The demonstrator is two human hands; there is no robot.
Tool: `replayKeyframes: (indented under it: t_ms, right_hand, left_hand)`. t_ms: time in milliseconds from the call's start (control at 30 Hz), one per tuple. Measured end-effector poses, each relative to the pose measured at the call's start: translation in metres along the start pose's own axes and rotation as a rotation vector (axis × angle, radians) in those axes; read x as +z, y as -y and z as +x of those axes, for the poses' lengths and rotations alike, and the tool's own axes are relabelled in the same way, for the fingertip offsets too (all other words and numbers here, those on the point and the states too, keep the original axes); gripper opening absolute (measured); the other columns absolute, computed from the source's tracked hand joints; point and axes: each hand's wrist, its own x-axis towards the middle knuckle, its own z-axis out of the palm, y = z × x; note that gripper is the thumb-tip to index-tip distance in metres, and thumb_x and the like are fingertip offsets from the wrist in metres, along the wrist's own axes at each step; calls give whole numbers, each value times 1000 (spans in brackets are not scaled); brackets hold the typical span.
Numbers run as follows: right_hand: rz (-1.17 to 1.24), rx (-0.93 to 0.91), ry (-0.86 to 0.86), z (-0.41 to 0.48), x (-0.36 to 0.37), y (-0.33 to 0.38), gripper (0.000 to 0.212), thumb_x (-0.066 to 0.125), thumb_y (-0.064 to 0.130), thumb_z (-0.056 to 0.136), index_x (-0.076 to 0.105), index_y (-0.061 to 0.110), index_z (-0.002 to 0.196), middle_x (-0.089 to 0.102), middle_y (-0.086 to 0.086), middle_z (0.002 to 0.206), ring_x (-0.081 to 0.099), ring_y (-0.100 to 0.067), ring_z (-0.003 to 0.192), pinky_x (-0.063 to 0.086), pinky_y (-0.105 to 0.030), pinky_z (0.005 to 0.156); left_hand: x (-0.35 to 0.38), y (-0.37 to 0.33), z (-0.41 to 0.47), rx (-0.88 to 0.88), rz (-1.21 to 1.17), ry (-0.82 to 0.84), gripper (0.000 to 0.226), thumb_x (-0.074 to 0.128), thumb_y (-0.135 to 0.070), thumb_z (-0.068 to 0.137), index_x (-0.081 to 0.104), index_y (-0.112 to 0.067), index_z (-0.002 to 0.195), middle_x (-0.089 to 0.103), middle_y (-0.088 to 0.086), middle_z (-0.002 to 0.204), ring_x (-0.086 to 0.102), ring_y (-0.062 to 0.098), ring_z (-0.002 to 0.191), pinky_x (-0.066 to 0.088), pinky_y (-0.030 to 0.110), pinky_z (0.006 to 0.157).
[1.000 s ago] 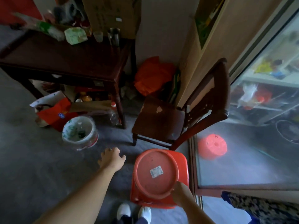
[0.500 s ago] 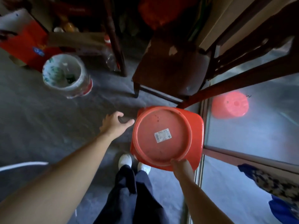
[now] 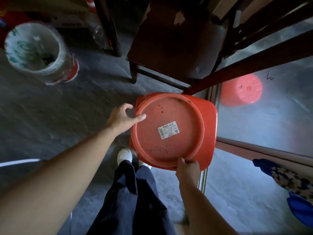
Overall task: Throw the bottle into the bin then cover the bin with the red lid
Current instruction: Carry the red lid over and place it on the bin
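Note:
The round red lid [image 3: 177, 114], with a white label in its middle, lies flat on a red square stool [image 3: 210, 119]. My left hand [image 3: 122, 118] holds its left rim, thumb on top. My right hand [image 3: 187, 168] grips its near rim. The bin [image 3: 59, 48], white-lined with a red base, stands open on the floor at the upper left, well apart from both hands. Blurred rubbish shows inside it; I cannot make out a bottle there.
A dark wooden chair [image 3: 174, 36] stands just beyond the stool. A table leg [image 3: 110, 31] with a clear plastic bottle [image 3: 99, 33] beside it is at the top. A glass door [image 3: 271, 124] is on the right. My legs and white shoe [image 3: 124, 155] are below the stool.
My left hand has moved right and taken hold of the lid's left rim. My view has dropped closer over the stool. My right hand stays on the near rim.

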Motion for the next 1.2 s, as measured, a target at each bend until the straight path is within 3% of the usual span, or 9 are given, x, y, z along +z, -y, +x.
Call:
replayKeyframes:
  t_ms: [167, 300, 367, 533, 700, 900, 967, 1067, 1200]
  right_hand:
    - [182, 60, -35, 0, 1, -4, 43, 53, 37, 56, 65, 5, 82, 71, -14, 73, 69, -37, 70, 60, -49, 72]
    - [488, 102, 95, -20, -13, 10, 9, 61, 13, 75, 60, 4, 76, 61, -9, 66, 59, -24, 62, 54, -37, 68]
    - [668, 169, 267, -24, -21, 11, 4, 64, 9, 86, 60, 11, 86, 67, -12, 85, 64, -27, 81, 54, -39, 76]
    - [970, 157, 591, -39, -28, 21, 25, 59, 10, 93, 62, 13, 117, 74, -13, 112, 63, -35, 115, 47, -52, 101]
    - [956, 51, 670, -60, -38, 37, 27, 60, 5, 90, 61, 10, 116, 76, -12, 107, 63, -37, 115, 50, -54, 95]
    - [788, -89, 727, -122, -60, 53, 28, 64, 2, 83, 61, 8, 110, 75, -17, 105, 63, -42, 110, 43, -64, 101]
    - [739, -145, 751, -151, -73, 60, 34, 66, 4, 80, 61, 7, 114, 74, -19, 106, 67, -41, 104, 50, -63, 93]
    - [693, -217, 777, -199, -91, 69, 34, 69, 6, 78, 63, 7, 111, 76, -20, 99, 74, -36, 85, 60, -50, 67]
    - [670, -315, 809, -264, -107, 84, 35, 70, 5, 75, 64, -2, 108, 74, -28, 95, 73, -41, 81, 60, -46, 65]
  left_hand:
    - [-4, 2, 0, 20, -54, 22, 75, 76, -50, 71, 52, -14, 132, 51, 7, 141, 49, 23, 128, 41, 35, 102]
    - [-12, 7, -1, 31, -115, 24, 78, 76, -52, 70, 51, -14, 133, 50, 10, 141, 48, 23, 129, 41, 36, 104]
    - [-18, 9, -4, 32, -152, 25, 83, 75, -57, 67, 50, -15, 134, 49, 12, 141, 49, 24, 128, 42, 40, 107]
    - [-36, 11, -13, 31, -273, -2, 75, 75, -48, 74, 49, -14, 135, 50, 16, 140, 51, 23, 126, 42, 37, 106]
    - [-61, 4, -37, 32, -354, -50, 75, 74, -52, 73, 50, -17, 134, 50, 13, 140, 50, 21, 126, 41, 34, 103]
    - [-106, -22, -101, 65, -577, -132, 100, 75, -64, 53, 49, -14, 136, 50, 15, 141, 53, 21, 124, 41, 28, 96]
    - [-126, -29, -128, 86, -646, -181, 106, 73, -65, 47, 48, -13, 137, 53, 14, 139, 55, 21, 122, 43, 29, 98]
    - [-160, -28, -170, 108, -708, -246, 111, 72, -68, 43, 48, -13, 137, 57, 10, 134, 57, 19, 119, 43, 29, 97]
    - [-219, -7, -218, 108, -764, -274, 120, 74, -79, 35, 49, -20, 136, 58, 2, 134, 55, 17, 120, 42, 39, 105]
